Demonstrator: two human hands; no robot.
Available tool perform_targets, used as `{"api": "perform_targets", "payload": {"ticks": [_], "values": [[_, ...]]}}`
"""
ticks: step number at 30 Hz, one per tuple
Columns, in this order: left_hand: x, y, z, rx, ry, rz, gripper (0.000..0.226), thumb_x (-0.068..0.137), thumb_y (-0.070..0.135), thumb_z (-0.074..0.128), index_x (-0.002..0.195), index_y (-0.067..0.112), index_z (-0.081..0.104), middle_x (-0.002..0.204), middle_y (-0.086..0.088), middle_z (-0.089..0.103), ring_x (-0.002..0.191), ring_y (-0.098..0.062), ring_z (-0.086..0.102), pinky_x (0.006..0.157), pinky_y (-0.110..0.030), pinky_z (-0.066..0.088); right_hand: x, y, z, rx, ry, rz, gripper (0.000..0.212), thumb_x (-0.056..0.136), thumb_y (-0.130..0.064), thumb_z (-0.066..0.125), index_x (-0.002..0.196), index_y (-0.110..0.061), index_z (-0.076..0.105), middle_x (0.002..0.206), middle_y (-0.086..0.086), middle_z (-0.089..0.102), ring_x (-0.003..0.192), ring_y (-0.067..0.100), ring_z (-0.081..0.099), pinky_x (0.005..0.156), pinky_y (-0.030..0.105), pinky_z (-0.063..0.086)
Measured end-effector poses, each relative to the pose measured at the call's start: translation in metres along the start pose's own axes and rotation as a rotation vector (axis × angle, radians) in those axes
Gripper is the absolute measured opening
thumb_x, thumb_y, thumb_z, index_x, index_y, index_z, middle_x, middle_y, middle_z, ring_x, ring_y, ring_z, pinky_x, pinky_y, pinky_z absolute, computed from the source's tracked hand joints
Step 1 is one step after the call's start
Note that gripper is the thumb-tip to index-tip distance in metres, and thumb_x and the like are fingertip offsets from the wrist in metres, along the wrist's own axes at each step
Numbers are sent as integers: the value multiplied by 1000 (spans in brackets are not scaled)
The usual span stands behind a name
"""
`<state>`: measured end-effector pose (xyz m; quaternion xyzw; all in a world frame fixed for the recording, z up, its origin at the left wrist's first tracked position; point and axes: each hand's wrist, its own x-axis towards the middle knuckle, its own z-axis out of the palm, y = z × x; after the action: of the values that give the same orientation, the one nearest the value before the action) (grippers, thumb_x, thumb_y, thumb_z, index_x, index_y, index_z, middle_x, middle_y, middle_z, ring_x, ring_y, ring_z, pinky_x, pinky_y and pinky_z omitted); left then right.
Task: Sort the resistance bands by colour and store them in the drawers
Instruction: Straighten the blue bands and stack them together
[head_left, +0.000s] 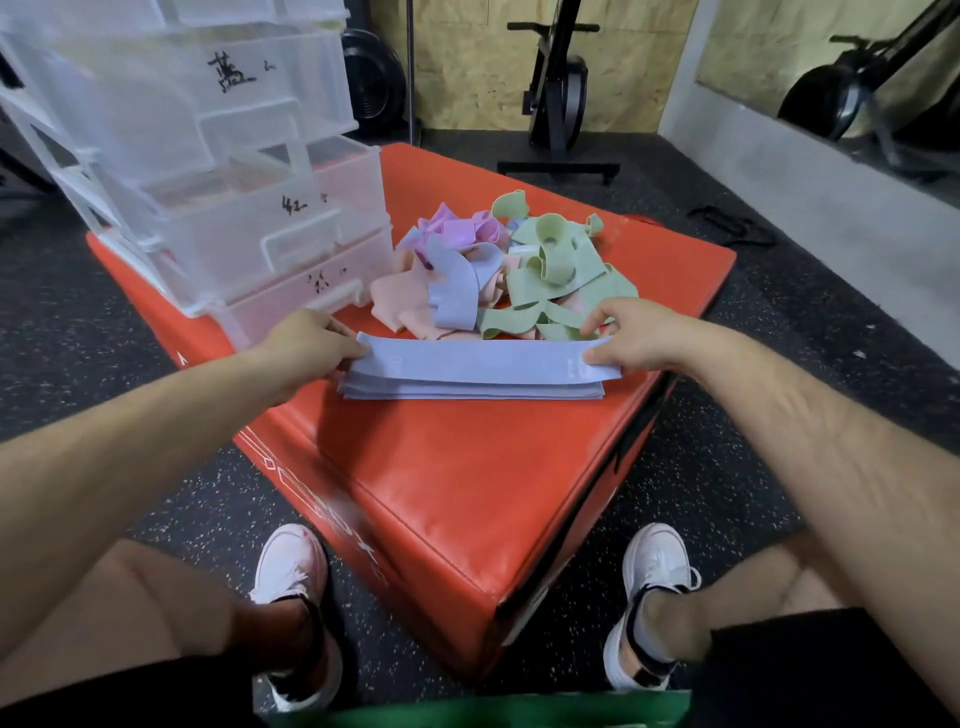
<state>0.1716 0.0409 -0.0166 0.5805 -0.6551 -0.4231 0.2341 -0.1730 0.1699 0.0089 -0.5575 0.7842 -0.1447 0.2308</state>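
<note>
A flat stack of light blue resistance bands lies on the orange padded box. My left hand pinches the left end of the top blue band, and my right hand pinches its right end, holding it stretched flat over the stack. Behind it sits a mixed heap: green bands, pink bands, purple bands and one more blue band. A clear plastic drawer unit with handwritten labels stands at the box's back left, its drawers pulled partly out.
My two white shoes rest on the dark speckled floor in front of the box. An exercise bike stands behind against the wall. A black strap lies on the floor to the right.
</note>
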Motion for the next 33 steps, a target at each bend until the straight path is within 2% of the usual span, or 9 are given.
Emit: {"api": "perform_targets", "payload": {"ticks": [5,11,13,15,19,22,25,30,33], "values": [[-2,-11,4,69,8,-15,12,84,4,73,80,9,62,74,-13,61,57,-20,56,42,-16,51,0,4,17,-95,26,-23,29,82,-22,76,107,-23,61,90,8,65,71,22,58,71,39,52],[5,-20,6,121,48,9,15,84,6,73,93,6,61,81,-15,64,57,-25,62,54,-30,59,-3,5,23,-101,26,-68,13,84,-26,78,92,-22,68,79,-4,57,65,13,52,56,29,39],[5,-21,6,183,71,76,22,82,7,73,98,10,57,80,-15,65,56,-28,66,51,-31,57,-4,7,24,-107,21,-70,11,83,-28,79,86,-23,70,77,-4,59,65,13,52,55,28,38],[4,-22,6,325,106,178,26,79,11,74,96,14,56,75,-12,66,62,-30,67,57,-33,53,-5,7,25,-127,33,-88,11,82,-31,80,81,-26,70,71,-3,59,62,15,51,55,29,38],[3,-20,8,551,73,258,8,82,13,71,79,17,64,76,4,62,81,-24,62,63,-28,38,-6,2,24,-239,51,-123,9,84,-31,78,84,-25,72,71,-4,59,61,12,52,53,29,37],[12,-15,6,587,68,262,11,78,8,64,73,17,68,76,4,63,84,-22,64,68,-25,43,-3,-11,22,-295,59,-152,10,87,-36,73,86,-26,72,72,-9,57,64,8,52,54,29,36],[22,4,14,596,116,358,6,78,14,65,82,17,70,89,-3,66,90,-24,62,73,-26,45,7,-37,19,-190,98,-222,11,92,-41,66,90,-31,69,76,-8,62,69,13,59,62,33,47],[36,41,46,546,47,591,25,77,21,75,101,16,71,99,-2,54,86,-23,57,79,-31,46,35,-83,30,-138,115,-352,11,95,-28,63,102,-24,71,98,-5,70,91,16,63,83,36,52],[47,54,65,615,-31,522,63,62,61,73,110,20,67,99,-5,57,96,-20,51,81,-30,43,56,-95,37,-172,85,-353,19,96,-26,61,113,-25,68,105,-5,71,99,17,62,89,36,51]]}}
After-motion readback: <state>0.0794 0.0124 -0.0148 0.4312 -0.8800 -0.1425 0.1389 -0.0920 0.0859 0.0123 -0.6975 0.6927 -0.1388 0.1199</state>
